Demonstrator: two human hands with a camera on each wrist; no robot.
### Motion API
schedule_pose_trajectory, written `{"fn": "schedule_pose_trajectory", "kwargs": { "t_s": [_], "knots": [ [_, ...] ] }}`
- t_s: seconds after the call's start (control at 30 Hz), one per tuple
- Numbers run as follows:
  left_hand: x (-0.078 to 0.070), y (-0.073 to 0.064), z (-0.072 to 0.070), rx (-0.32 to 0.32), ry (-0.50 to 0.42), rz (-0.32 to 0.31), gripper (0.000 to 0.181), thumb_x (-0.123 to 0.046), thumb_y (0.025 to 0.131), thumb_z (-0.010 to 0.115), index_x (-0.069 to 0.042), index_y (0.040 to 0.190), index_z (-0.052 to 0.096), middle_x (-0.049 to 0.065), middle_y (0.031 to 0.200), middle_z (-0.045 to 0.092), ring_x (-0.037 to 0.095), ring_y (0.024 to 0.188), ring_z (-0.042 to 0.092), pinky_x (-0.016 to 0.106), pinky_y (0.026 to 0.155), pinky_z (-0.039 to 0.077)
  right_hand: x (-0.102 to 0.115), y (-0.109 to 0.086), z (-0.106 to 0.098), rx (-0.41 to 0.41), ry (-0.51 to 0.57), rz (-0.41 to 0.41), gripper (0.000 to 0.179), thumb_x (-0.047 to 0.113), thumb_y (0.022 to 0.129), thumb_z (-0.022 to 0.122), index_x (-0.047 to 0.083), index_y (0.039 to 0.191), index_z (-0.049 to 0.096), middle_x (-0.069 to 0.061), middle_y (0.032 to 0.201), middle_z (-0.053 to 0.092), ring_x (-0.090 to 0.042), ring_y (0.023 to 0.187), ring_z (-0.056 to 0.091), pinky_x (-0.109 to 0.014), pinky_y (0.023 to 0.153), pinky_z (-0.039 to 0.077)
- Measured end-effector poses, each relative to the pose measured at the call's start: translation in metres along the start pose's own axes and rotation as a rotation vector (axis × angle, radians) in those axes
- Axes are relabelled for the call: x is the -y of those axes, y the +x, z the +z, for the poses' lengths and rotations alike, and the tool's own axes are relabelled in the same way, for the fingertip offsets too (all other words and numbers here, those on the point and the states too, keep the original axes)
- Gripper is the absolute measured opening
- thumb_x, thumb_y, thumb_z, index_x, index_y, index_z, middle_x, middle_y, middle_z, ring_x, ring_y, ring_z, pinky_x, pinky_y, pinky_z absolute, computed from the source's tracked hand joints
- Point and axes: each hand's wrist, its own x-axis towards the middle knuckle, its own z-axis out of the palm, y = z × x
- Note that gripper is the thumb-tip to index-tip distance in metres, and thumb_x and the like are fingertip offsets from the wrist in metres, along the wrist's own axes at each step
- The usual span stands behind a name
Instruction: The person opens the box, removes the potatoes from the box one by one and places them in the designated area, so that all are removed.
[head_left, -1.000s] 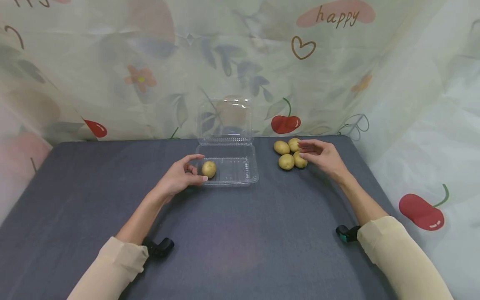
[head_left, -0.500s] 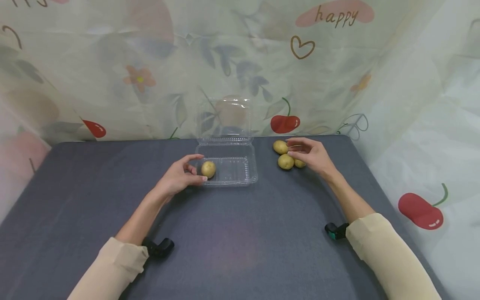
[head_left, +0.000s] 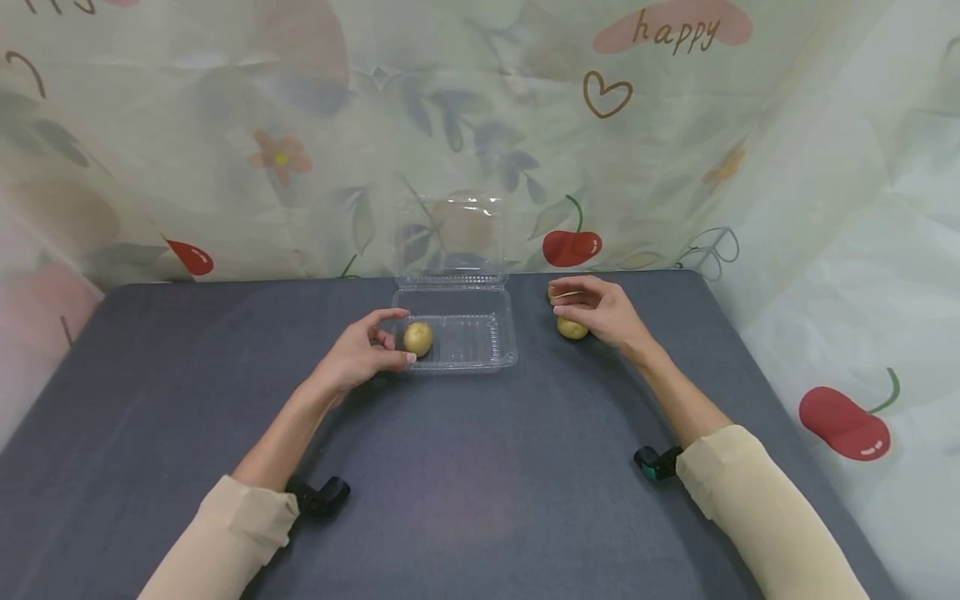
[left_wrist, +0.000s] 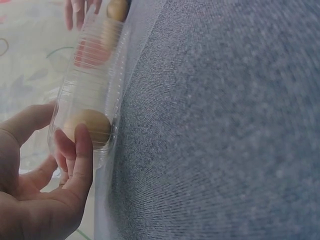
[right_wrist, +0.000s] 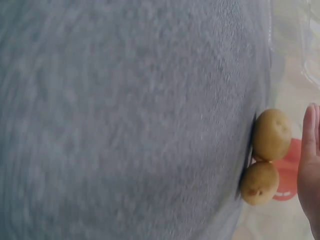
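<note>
A clear plastic clamshell container (head_left: 465,364) stands at the back middle of the table, its lid (head_left: 450,237) raised behind it. One potato (head_left: 417,338) lies inside at the left end. My left hand (head_left: 367,348) holds that end, index finger at the rim and thumb at the front side; the left wrist view shows the thumb (left_wrist: 83,155) against the wall. To the right, my right hand (head_left: 600,312) is over a group of potatoes (head_left: 572,328), fingers fairly straight and nothing gripped, hiding most of them. Two potatoes (right_wrist: 272,135) show beside the hand in the right wrist view.
A dark grey cloth covers the table (head_left: 465,483). Close behind its back edge hangs a printed curtain (head_left: 300,208), which also runs down the right side. Each wrist wears a black camera (head_left: 322,497).
My right hand has moved left across the potatoes, from beside the right ones to above the group, and now covers more of them. The left hand and container have stayed put.
</note>
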Motion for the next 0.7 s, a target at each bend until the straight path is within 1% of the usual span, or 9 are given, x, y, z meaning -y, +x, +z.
{"fn": "schedule_pose_trajectory", "kwargs": {
  "t_s": [0.1, 0.2, 0.4, 0.57, 0.7],
  "knots": [
    [0.0, 0.0, 0.0, -0.003, 0.001, 0.006, 0.075, -0.014, 0.085, 0.079, -0.017, 0.15, 0.041, 0.009, 0.089, 0.051, 0.03, 0.082, 0.06, 0.039, 0.076, 0.053, -0.004, 0.004, 0.004, 0.008, 0.002, -0.049, 0.044, 0.0, 0.091, 0.071, -0.007, 0.132, 0.058, -0.03, 0.129, 0.058, -0.039, 0.113, 0.062, -0.027, 0.091, 0.053],
    [0.0, 0.0, 0.001, -0.006, 0.006, 0.013, 0.076, -0.014, 0.085, 0.079, -0.016, 0.15, 0.041, 0.009, 0.088, 0.051, 0.028, 0.079, 0.059, 0.038, 0.075, 0.052, -0.003, 0.007, 0.009, 0.028, 0.0, -0.089, 0.043, 0.0, 0.09, 0.071, -0.009, 0.13, 0.059, -0.031, 0.127, 0.058, -0.038, 0.111, 0.063, -0.029, 0.09, 0.054],
    [-0.002, 0.0, 0.001, -0.009, 0.023, 0.018, 0.079, -0.015, 0.085, 0.08, -0.016, 0.152, 0.038, 0.009, 0.088, 0.052, 0.03, 0.08, 0.059, 0.039, 0.074, 0.051, 0.005, 0.01, 0.024, 0.068, 0.015, -0.076, 0.043, 0.0, 0.089, 0.073, -0.005, 0.129, 0.061, -0.027, 0.128, 0.06, -0.035, 0.111, 0.064, -0.028, 0.088, 0.054],
    [-0.001, 0.001, 0.002, -0.014, 0.016, 0.011, 0.078, -0.016, 0.084, 0.081, -0.016, 0.151, 0.04, 0.009, 0.087, 0.051, 0.031, 0.081, 0.061, 0.038, 0.075, 0.052, 0.012, 0.013, 0.034, 0.08, 0.039, -0.099, 0.043, -0.001, 0.088, 0.073, -0.005, 0.13, 0.061, -0.023, 0.126, 0.063, -0.034, 0.11, 0.064, -0.029, 0.088, 0.055],
    [0.0, 0.001, 0.002, -0.019, 0.024, 0.008, 0.077, -0.015, 0.085, 0.081, -0.016, 0.15, 0.04, 0.009, 0.087, 0.051, 0.031, 0.081, 0.062, 0.037, 0.074, 0.052, 0.016, 0.015, 0.04, 0.095, 0.061, -0.122, 0.044, -0.002, 0.088, 0.073, -0.006, 0.131, 0.06, -0.025, 0.127, 0.062, -0.034, 0.111, 0.064, -0.029, 0.089, 0.054]
  ]
}}
